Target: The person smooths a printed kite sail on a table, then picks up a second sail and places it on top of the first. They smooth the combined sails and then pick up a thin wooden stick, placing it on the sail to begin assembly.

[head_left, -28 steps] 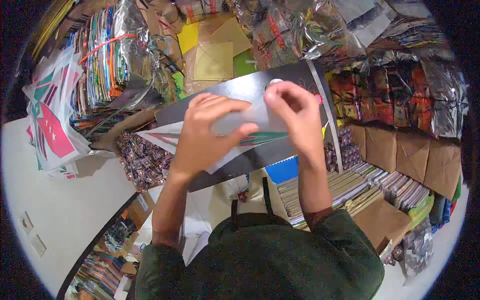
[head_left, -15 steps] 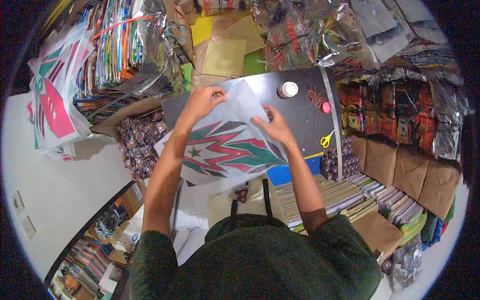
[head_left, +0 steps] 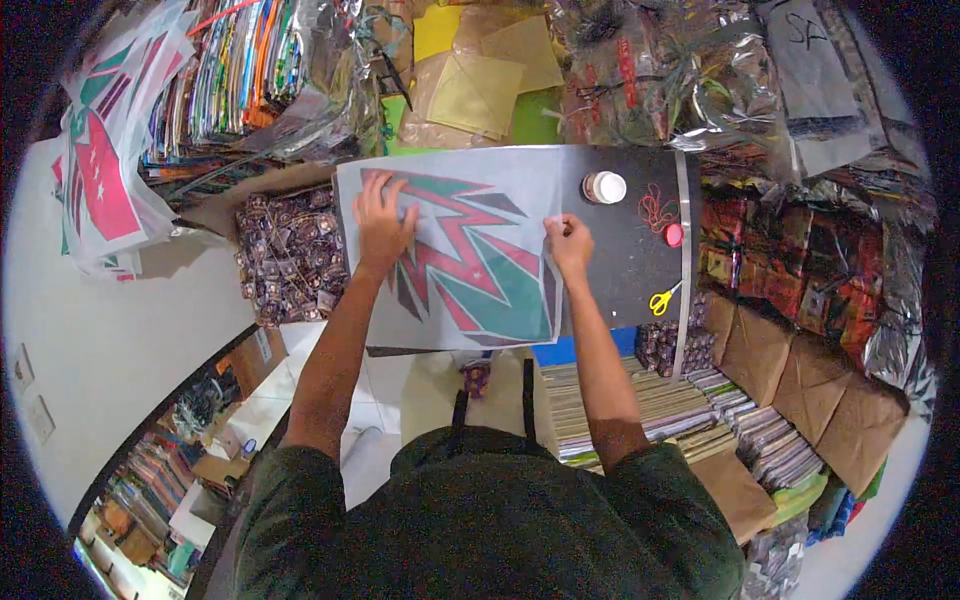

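Observation:
A thin whitish sheet (head_left: 505,285) with a jagged red, green and dark pattern lies across the dark tabletop (head_left: 625,260), its near edge by my waist. My left hand (head_left: 383,228) rests on the sheet's far left part, palm down and fingers spread. At the right edge of the sheet, my right hand (head_left: 572,243) is closed, with thumb and fingertips pinching that edge. Its fingertips partly hide the place where they meet the sheet.
Right of the sheet stand a small white-topped jar (head_left: 604,187), tangled red string (head_left: 656,208), a red round lid (head_left: 674,235) and yellow scissors (head_left: 662,301). Plastic-wrapped bundles (head_left: 680,80) line the back. More patterned sheets (head_left: 105,180) hang at left.
The sheet has been turned and laid flatter on the table. My left hand has come down onto its left part, fingers spread; my right hand has closed at its right edge.

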### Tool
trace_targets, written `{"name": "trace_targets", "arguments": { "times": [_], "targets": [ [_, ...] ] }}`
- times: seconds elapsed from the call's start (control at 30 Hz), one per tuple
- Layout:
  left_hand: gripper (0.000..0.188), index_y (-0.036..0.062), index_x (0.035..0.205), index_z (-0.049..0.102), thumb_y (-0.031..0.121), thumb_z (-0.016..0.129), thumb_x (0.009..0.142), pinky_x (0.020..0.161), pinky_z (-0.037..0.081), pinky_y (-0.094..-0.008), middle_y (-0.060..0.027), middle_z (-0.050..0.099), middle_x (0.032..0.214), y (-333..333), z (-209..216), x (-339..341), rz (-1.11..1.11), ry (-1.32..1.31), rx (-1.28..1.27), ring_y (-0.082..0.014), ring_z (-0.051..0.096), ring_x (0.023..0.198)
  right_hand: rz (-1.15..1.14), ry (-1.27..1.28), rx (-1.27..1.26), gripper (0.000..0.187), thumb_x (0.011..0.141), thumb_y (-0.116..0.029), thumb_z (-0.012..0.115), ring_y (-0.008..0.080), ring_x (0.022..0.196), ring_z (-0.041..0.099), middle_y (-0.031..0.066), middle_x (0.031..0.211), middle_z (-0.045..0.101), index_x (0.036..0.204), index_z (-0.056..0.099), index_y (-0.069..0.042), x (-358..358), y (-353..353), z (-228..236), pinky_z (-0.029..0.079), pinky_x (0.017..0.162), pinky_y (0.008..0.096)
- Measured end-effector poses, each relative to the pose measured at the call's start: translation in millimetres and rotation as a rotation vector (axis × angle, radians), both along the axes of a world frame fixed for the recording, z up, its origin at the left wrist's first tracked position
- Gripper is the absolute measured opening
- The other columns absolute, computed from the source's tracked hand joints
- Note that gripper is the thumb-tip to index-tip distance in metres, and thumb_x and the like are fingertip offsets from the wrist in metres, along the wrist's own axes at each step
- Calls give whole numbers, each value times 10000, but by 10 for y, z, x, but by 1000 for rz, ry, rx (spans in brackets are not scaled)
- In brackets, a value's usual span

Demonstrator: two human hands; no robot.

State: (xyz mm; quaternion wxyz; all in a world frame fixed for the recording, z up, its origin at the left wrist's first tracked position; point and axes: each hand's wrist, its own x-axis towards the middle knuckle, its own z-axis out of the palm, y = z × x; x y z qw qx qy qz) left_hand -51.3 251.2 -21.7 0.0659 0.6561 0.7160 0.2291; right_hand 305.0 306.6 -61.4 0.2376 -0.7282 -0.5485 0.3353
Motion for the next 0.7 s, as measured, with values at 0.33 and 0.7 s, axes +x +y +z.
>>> {"name": "trace_targets", "arguments": {
  "times": [0.33, 0.7],
  "targets": [
    [785, 93, 1590, 295, 470, 589, 967, 1217, 114, -639, -109, 246, 1673, -541, -88, -50, 33, 190, -236, -349, 193, 1548, 453, -328, 371, 629, 890, -409, 713, 402, 1431, 350, 174, 1519, 437, 1434, 525, -154, -670, -32, 730, 270, 1140, 586],
    [839, 58, 1602, 249, 520, 555, 973, 1211, 135, -639, -104, 231, 1680, -414, -216, -212, 30, 257, -246, -333, 190, 1553, 599, -587, 266, 724, 922, -631, 556, 392, 1548, 161, 124, 1678, 242, 1557, 416, -312, -795, 137, 251, 70, 1165, 728]
  ]
}}
